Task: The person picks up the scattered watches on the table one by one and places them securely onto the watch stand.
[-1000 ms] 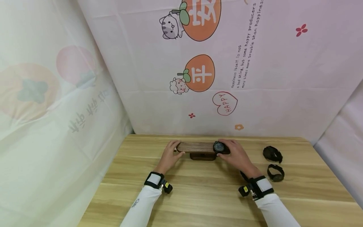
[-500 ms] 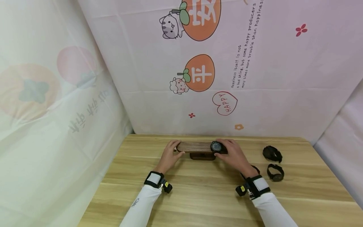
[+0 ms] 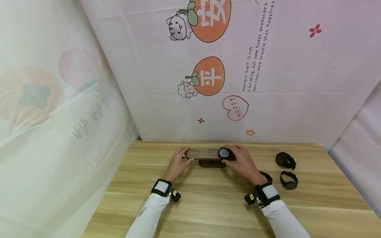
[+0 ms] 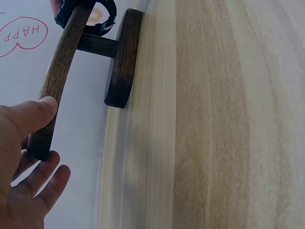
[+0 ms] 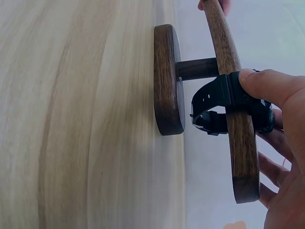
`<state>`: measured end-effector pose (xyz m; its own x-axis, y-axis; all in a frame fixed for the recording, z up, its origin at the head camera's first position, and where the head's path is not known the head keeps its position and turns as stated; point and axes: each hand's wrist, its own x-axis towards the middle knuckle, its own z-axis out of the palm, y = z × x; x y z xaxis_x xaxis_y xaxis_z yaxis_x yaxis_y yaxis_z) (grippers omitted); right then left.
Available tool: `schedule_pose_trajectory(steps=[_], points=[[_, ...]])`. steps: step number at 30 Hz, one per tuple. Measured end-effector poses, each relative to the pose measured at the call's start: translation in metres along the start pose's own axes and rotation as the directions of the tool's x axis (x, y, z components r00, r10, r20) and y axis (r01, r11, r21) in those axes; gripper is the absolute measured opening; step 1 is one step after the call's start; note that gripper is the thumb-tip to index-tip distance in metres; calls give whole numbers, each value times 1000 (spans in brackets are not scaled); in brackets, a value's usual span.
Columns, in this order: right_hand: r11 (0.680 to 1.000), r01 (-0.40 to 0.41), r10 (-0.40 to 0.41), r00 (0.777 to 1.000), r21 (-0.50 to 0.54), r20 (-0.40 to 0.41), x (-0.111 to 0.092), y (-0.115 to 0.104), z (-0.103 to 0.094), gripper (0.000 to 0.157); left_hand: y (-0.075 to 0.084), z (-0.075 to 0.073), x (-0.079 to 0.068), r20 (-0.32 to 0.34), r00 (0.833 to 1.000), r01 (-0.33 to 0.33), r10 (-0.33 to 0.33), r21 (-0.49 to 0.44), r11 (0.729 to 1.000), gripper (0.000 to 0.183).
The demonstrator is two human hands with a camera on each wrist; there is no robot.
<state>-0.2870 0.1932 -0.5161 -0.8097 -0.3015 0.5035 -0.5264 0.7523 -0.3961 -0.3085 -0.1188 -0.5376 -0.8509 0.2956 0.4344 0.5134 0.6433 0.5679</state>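
Lower centre, head view: left hand [image 3: 177,162] angles up-right, pinching left end of wooden crossbar [image 3: 203,153]; right hand [image 3: 243,162] angles up-left, thumb and fingers gripping black watch [image 3: 224,153] looped round crossbar's right end

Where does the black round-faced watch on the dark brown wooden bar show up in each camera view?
Head: black round-faced watch below and right of centre, gripped by the right hand.
Left wrist: the watch is at the top edge, left of centre.
Right wrist: the watch is right of centre, near mid-height.
Shared landmark: the dark brown wooden bar it encircles.
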Motion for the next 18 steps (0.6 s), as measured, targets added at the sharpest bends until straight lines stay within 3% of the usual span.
schedule_pose_trajectory(steps=[18], points=[[999, 42, -42, 998, 7, -52, 6, -9, 13, 64, 0, 1, 0, -4, 1000, -2, 2, -18, 1000, 58]])
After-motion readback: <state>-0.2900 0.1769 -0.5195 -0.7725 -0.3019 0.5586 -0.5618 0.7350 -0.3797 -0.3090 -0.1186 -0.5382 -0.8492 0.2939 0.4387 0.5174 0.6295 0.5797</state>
